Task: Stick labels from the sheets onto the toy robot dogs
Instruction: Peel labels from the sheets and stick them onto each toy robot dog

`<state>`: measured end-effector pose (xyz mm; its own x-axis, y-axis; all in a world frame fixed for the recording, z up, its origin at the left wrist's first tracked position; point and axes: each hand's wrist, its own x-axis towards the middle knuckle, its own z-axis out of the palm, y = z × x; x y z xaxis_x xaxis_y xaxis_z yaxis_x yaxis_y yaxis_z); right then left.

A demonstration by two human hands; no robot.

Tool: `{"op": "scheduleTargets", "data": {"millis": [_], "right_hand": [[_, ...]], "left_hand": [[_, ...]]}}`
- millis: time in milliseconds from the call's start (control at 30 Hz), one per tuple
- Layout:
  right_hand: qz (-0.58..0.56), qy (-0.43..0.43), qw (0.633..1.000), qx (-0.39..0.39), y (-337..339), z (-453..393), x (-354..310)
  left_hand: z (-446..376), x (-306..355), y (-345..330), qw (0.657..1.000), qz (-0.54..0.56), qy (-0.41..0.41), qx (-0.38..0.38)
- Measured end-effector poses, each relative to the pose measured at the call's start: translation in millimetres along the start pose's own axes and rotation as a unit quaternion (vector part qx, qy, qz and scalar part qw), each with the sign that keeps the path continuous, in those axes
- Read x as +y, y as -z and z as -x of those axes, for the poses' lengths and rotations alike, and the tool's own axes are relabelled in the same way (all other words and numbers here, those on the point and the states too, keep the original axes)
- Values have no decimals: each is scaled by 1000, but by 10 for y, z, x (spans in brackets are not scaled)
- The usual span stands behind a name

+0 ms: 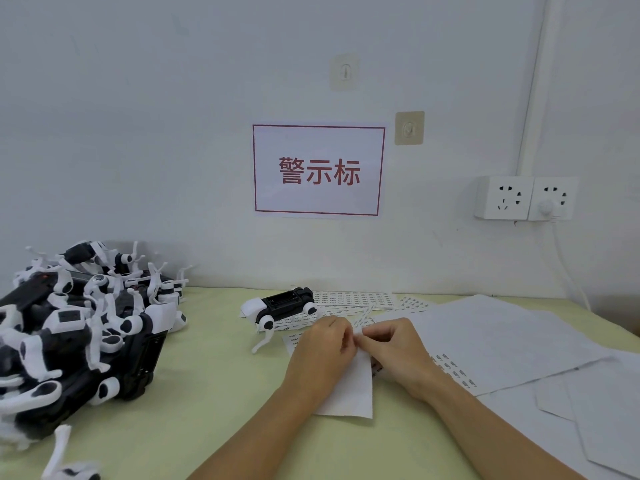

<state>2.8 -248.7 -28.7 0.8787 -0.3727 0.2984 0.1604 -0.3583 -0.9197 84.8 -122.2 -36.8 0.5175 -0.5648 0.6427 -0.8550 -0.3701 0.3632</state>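
Observation:
A single black-and-white toy robot dog (pixel 280 308) lies on its back on the pale green table (pixel 214 368), just behind my hands. My left hand (pixel 322 348) and my right hand (pixel 394 344) meet at the top edge of a white label sheet (pixel 353 393), both pinching it with fingertips together. Whether a label is lifted is too small to tell. More label sheets (pixel 356 299) with printed rows lie behind the dog by the wall.
A large heap of toy robot dogs (pixel 79 323) fills the table's left side. Blank backing sheets (pixel 502 341) are spread over the right side. On the wall hang a red-framed sign (pixel 318 169), two hooks and a double socket (pixel 524 199) with a cable.

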Motion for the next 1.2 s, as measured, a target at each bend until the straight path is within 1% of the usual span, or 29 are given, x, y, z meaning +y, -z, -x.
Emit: {"op": "scheduleTargets", "data": {"millis": [67, 200, 333, 467, 533, 633, 667, 700, 767, 833, 900, 967, 1067, 1200], "right_hand": [[-6, -9, 1000, 0, -6, 2, -6], [2, -28, 999, 27, -18, -6, -1], [62, -27, 995, 68, -42, -31, 5], [159, 7, 983, 93, -120, -41, 20], [205, 17, 970, 127, -160, -29, 22], [263, 19, 941, 213, -146, -19, 35], [277, 24, 931, 236, -129, -14, 30], [273, 36, 929, 247, -111, -15, 24], [201, 63, 951, 226, -90, -23, 8], [125, 63, 976, 169, -94, -8, -27], [104, 51, 986, 120, -93, 5, -43], [82, 31, 992, 94, -68, 1, -45], [61, 3, 995, 79, -24, -8, -43], [30, -7, 996, 89, -14, -2, -59]], "left_hand": [[-1, -26, -6, 997, 67, 28, 9], [-29, -79, -18, 985, 145, 88, 44], [-51, -110, -3, 967, 198, 129, 97], [-59, -119, 19, 951, 238, 157, 122], [-60, -114, 21, 948, 245, 161, 124], [-61, -112, 19, 947, 247, 164, 121], [-61, -115, 15, 948, 245, 162, 120], [-60, -116, 11, 950, 242, 160, 118], [-61, -119, 7, 952, 235, 156, 116], [-59, -125, 6, 957, 224, 145, 113], [-51, -131, -4, 967, 200, 120, 102], [-38, -130, -20, 977, 172, 93, 81], [-27, -126, -49, 987, 139, 58, 56], [-28, -117, -57, 992, 115, 29, 51]]}}
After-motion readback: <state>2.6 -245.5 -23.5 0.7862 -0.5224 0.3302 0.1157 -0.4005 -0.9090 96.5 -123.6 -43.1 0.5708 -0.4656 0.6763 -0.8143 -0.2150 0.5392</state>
